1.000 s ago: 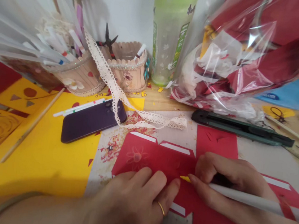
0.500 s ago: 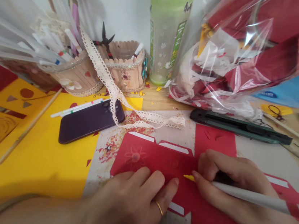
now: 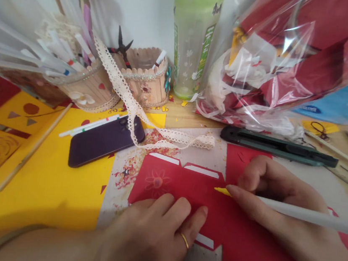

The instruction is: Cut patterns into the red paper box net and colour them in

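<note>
A cut-out sheet of red card with folded flaps and white strips lies in front of me. On its left part is a faint flower drawing. My left hand, wearing a ring, rests on the card with its fingers spread and bent, holding nothing. In a writing grip, my right hand is closed around a white-barrelled marker. The marker's yellow tip points left, just over the card; whether it touches, I cannot tell.
Behind the card lie a dark phone, lace ribbon and a utility knife. Yellow paper spreads to the left. Farther back stand stick-sided pots, a green-topped bottle and a clear bag of scraps.
My right hand has lifted a little, raising the marker, and its tip has shifted slightly up. My left hand stays almost in place on the red card.
</note>
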Motion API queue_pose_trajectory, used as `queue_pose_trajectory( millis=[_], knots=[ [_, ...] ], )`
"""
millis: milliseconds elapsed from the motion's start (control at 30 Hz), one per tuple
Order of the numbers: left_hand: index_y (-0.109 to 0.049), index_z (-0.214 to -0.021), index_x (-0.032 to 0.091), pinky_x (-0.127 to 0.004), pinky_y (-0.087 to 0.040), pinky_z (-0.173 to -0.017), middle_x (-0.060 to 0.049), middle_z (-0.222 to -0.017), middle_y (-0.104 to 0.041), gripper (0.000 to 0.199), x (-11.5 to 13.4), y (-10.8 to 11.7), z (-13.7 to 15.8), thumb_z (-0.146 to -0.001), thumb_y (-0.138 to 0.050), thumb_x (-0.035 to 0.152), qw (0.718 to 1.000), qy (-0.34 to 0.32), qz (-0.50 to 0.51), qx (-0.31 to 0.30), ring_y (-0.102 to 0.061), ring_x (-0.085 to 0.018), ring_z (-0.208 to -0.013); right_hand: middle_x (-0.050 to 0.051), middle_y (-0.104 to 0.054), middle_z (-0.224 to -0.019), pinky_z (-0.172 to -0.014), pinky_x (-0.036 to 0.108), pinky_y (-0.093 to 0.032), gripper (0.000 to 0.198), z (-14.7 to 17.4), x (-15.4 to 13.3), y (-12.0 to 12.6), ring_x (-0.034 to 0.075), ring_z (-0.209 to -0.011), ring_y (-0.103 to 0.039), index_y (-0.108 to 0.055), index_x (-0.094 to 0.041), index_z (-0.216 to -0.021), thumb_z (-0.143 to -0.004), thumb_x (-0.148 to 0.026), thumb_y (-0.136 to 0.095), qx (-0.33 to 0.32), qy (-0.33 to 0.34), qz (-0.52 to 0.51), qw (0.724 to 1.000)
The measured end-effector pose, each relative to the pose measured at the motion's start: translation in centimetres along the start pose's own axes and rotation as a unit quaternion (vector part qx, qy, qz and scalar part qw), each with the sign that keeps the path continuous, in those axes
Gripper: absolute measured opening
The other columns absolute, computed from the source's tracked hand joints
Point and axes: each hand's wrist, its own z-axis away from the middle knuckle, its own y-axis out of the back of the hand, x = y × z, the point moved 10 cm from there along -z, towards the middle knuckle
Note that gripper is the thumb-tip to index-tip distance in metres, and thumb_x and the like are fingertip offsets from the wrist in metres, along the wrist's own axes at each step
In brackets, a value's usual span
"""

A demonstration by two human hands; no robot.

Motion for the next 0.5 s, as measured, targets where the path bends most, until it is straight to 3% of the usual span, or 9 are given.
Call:
queue_pose_trajectory(
  millis=[133,233,300,400,500],
  knots=[
    [-0.062,-0.104,0.021,-0.023,-0.034,-0.039,0.004,-0.065,-0.057,0.039,-0.2,0.3,0.0,-0.096,-0.025,0.011,1.000,0.012,-0.014,0.017,-0.054,-0.011,-0.049,-0.006,-0.042,-0.054,-0.039,0.021,-0.025,0.021,0.2,0.2,-0.9,0.010,-0.046,-0.033,-0.043,-0.023,-0.062,-0.075,-0.022,-0.059,-0.042,0.000,-0.012,0.999],
    [-0.063,-0.100,0.020,-0.024,-0.034,-0.039,0.005,-0.066,-0.059,0.038,0.4,0.6,0.1,-0.097,-0.026,0.011,1.000,-0.001,-0.007,0.029,-0.054,-0.010,-0.050,-0.005,-0.044,-0.056,-0.043,0.023,-0.028,0.023,0.0,0.0,-0.9,0.011,-0.050,-0.037,-0.042,-0.023,-0.060,-0.076,-0.024,-0.059,-0.046,0.006,0.012,0.999],
    [-0.063,-0.094,0.019,-0.024,-0.035,-0.041,0.005,-0.065,-0.061,0.034,0.6,1.5,0.2,-0.096,-0.030,0.010,0.998,-0.006,0.008,0.067,-0.053,-0.009,-0.050,-0.004,-0.045,-0.057,-0.043,0.023,-0.029,0.029,-0.2,0.0,-0.4,0.012,-0.051,-0.038,-0.043,-0.023,-0.059,-0.079,-0.036,-0.059,-0.030,0.004,0.023,0.999],
    [-0.062,-0.085,0.019,-0.024,-0.036,-0.044,0.005,-0.060,-0.060,0.030,-1.2,3.9,0.6,-0.096,-0.035,0.013,0.985,0.055,0.022,0.164,-0.049,-0.010,-0.048,-0.004,-0.042,-0.053,-0.043,0.025,-0.026,0.046,-0.3,0.0,0.5,0.012,-0.048,-0.035,-0.044,-0.022,-0.058,-0.083,-0.060,-0.043,0.000,0.014,-0.003,1.000],
    [-0.059,-0.099,0.017,-0.024,-0.041,-0.050,0.001,-0.072,-0.063,0.026,-2.0,4.3,0.1,-0.095,-0.034,0.016,0.992,0.009,0.024,0.120,-0.052,-0.011,-0.059,-0.004,-0.037,-0.045,-0.039,0.027,-0.023,0.063,-0.2,-0.1,0.7,0.012,-0.039,-0.030,-0.046,-0.023,-0.062,-0.080,-0.075,-0.015,-0.003,0.011,-0.048,0.999]
  ],
)
